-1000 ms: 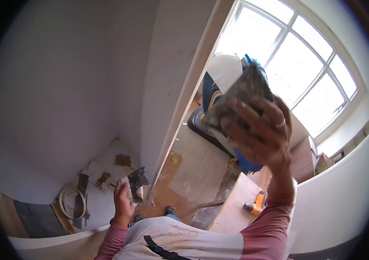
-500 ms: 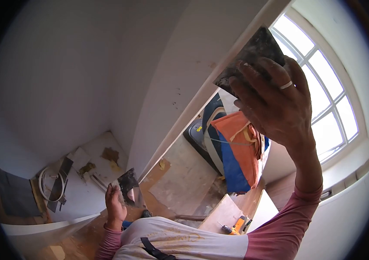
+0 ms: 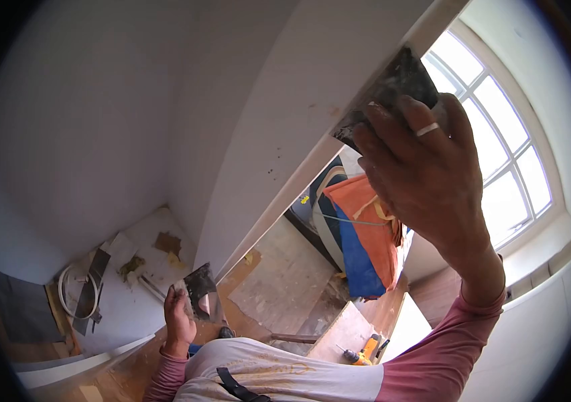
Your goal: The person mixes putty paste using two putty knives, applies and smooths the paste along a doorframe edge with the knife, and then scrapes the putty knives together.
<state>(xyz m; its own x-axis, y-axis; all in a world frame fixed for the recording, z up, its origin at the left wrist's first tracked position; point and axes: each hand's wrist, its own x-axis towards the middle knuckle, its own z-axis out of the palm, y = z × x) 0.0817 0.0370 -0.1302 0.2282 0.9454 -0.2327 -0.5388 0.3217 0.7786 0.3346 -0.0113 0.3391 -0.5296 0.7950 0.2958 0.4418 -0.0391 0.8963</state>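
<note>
My right hand (image 3: 426,167) is raised, its fingers spread over the back of a wide dark putty scraper (image 3: 403,80). That scraper lies against the pale narrow edge (image 3: 302,171) of a white wall panel, which slants across the view. At the lower left, my left hand (image 3: 179,321) grips a second dark putty scraper (image 3: 206,298) near my body. Pale smears mark its face. The panel's broad face (image 3: 252,141) has several small dark dots and faint brownish marks. Whatever lies between the right scraper and the panel edge is hidden.
An orange and blue bag (image 3: 366,241) stands below my right hand. A yellow drill (image 3: 366,350) rests on a board near my waist. Offcuts and a coiled white cable (image 3: 74,311) lie at the left. A bright window (image 3: 506,141) is on the right.
My right hand and its scraper have shifted slightly down and now overlap the panel edge more. The view has tilted a little. My left hand and its scraper are almost unchanged.
</note>
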